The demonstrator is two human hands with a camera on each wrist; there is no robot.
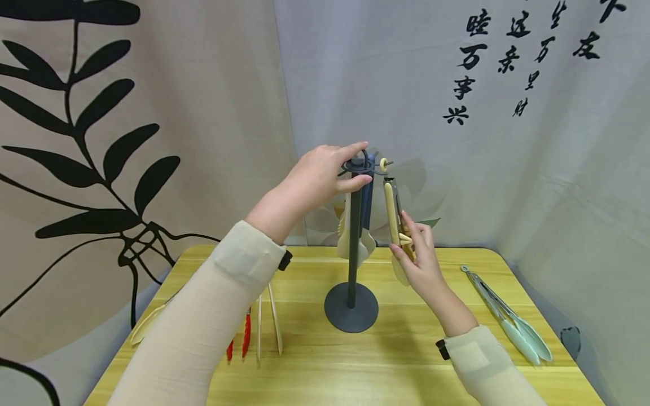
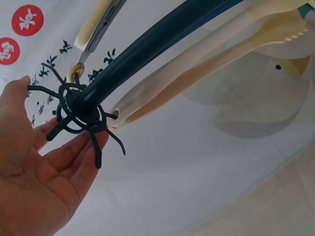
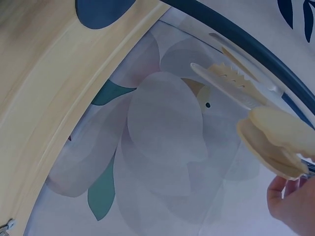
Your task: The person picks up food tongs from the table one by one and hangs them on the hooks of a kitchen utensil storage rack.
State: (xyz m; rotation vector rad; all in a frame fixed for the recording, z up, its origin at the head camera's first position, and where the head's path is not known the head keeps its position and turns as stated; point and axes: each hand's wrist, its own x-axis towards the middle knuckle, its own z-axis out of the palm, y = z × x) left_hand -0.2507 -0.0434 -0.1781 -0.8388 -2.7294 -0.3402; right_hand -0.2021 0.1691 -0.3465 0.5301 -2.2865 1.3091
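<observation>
A dark utensil stand (image 1: 354, 242) with a round base rises from the table, its top a ring of hooks (image 2: 64, 118). My left hand (image 1: 319, 173) holds this hooked top, thumb on one side and fingers on the other. To the right of the pole, my right hand (image 1: 422, 256) grips yellow-handled tongs (image 1: 390, 211) near their pale yellow heads (image 3: 273, 142). The tongs' yellow ring (image 1: 383, 164) is on a hook. Cream tongs (image 2: 182, 73) hang from another hook, and a blue-handled utensil (image 1: 368, 194) hangs behind the pole.
Tongs with mint-green heads (image 1: 515, 327) lie at the right of the wooden table (image 1: 421, 372). On the left lie red-tipped utensils (image 1: 246, 335), pale slim sticks (image 1: 275, 321) and a yellow item (image 1: 144, 326) partly behind my left sleeve. A printed curtain (image 1: 228, 84) hangs behind.
</observation>
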